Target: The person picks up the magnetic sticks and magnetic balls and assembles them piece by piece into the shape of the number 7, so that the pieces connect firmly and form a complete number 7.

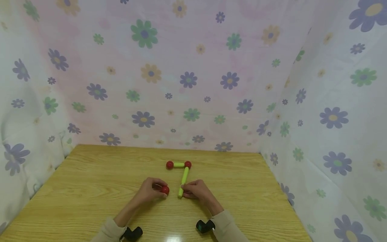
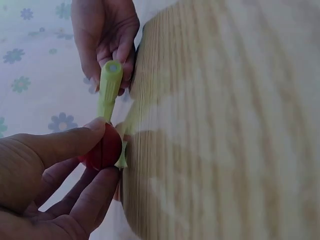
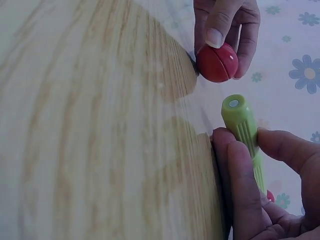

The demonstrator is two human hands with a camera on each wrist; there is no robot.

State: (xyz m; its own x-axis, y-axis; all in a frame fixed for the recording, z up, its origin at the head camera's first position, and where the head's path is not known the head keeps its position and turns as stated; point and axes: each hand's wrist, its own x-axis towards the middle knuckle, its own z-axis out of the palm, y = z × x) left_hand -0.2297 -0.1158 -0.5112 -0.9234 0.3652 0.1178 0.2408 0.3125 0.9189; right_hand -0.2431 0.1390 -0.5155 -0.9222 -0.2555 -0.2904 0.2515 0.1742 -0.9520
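My left hand (image 1: 150,190) pinches a red ball (image 1: 164,190) with a seam round it between thumb and fingers, close to the wooden table. To its right, my right hand (image 1: 198,192) grips the near part of a yellow-green stick (image 1: 184,176). A small metallic disc shows in the stick's near end (image 3: 234,103), which is apart from the held ball. At its far end the stick meets a second red ball (image 1: 187,164). A short yellow-green stick (image 1: 179,165) links that ball to a third red ball (image 1: 170,165) on the left.
The wood-grain table (image 1: 99,188) is enclosed at the back and sides by flower-printed cloth (image 1: 169,67). Black wrist devices (image 1: 205,226) sit at both beige sleeves (image 1: 228,227), low over the table.
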